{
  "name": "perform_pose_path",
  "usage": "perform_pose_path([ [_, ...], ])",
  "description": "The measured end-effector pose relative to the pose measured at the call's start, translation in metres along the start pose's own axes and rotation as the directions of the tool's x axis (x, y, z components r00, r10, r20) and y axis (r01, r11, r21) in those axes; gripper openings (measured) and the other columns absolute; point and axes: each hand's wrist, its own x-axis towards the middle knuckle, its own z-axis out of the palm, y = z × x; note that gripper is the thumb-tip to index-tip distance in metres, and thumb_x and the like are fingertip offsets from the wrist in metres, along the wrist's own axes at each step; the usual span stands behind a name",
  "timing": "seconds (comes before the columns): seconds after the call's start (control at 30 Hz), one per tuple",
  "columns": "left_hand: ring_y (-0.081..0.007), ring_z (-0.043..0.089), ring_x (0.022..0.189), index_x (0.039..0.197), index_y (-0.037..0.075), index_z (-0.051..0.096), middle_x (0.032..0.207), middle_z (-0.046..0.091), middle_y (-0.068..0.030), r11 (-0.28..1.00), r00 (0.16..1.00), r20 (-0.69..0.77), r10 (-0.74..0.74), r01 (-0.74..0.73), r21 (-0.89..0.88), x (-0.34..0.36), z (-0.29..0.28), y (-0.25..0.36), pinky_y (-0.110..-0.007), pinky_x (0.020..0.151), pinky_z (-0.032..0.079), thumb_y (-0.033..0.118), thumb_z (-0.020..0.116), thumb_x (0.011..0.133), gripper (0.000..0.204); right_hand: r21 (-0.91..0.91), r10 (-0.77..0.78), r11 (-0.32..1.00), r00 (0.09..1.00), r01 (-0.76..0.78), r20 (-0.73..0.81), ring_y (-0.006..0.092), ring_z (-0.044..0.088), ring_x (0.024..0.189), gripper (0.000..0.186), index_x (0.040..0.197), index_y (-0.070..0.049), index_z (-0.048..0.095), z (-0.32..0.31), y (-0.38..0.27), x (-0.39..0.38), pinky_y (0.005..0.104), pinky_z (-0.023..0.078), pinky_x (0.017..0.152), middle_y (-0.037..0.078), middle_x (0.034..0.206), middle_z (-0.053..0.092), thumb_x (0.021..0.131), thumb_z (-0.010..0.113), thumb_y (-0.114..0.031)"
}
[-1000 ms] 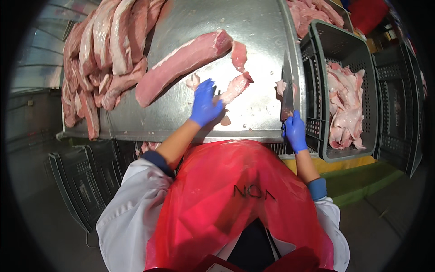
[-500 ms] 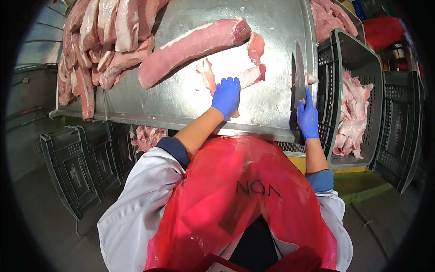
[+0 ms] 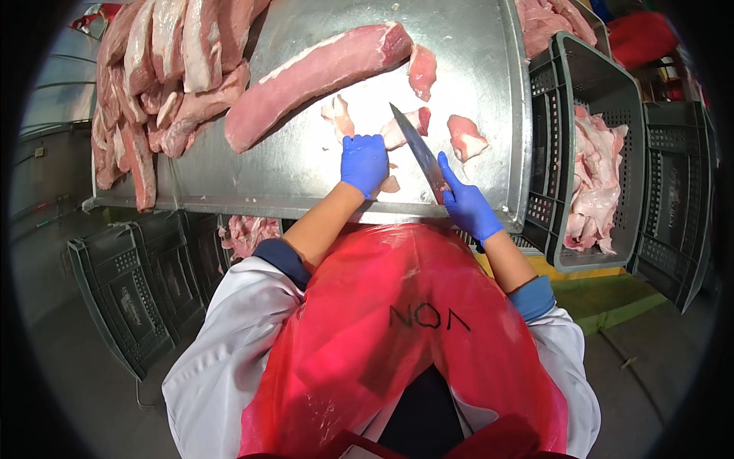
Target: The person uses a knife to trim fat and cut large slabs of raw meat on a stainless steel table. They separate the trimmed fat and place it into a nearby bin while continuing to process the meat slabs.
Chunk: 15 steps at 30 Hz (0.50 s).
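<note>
My left hand (image 3: pixel 365 162), in a blue glove, presses down on a small piece of pork (image 3: pixel 397 134) near the front of the steel table (image 3: pixel 252 172). My right hand (image 3: pixel 466 205), also gloved in blue, grips a long knife (image 3: pixel 417 149) whose blade angles up and left over that piece. A long pork loin (image 3: pixel 313 76) lies across the table behind my hands. Small trimmed pieces lie around: one (image 3: pixel 422 70) at the loin's end, one (image 3: pixel 465 138) right of the blade, one (image 3: pixel 336 118) left of it.
A heap of long pork cuts (image 3: pixel 153 84) covers the table's left side. A dark plastic crate (image 3: pixel 562 107) with pale trimmings (image 3: pixel 596 176) stands at the right, another crate (image 3: pixel 680 191) beyond it. Dark crates (image 3: pixel 130 283) sit on the floor at lower left. More meat (image 3: pixel 248 233) shows under the table.
My right hand swung the knife from upright at the table's right edge to lie slanted over the small piece. My left hand stayed on that piece. The view has shifted slightly.
</note>
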Motion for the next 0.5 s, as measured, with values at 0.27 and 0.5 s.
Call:
perform_pose_path([
  [0.27,-0.0404,0.066,0.078,0.095,0.003,0.062,0.084,0.069,-0.0169,0.989,0.991,0.088,0.097,-0.085,-0.124,-0.002,0.007,0.008,-0.046,0.076,0.052,0.017,0.062,0.084,0.018,-0.307,-0.05,0.951,0.999,0.045,-0.01,0.0414,0.069,0.086,0.064,0.161,-0.028,0.017,0.026,-0.014,0.091,0.0506,0.052,0.082,0.025,0.097,0.069,0.102,0.038,-0.015],
  [0.5,-0.0389,0.068,0.079,0.109,0.003,0.062,0.088,0.069,-0.0243,0.968,0.95,-0.259,-0.175,0.117,-0.223,0.058,-0.069,-0.112,-0.047,0.072,0.054,0.016,0.057,0.091,0.023,-0.322,0.099,0.945,0.99,-0.061,0.102,0.0429,0.069,0.086,0.066,0.16,-0.033,0.018,0.0,-0.013,0.035,0.0504,0.053,0.081,0.027,0.096,0.069,0.1,0.043,-0.016],
])
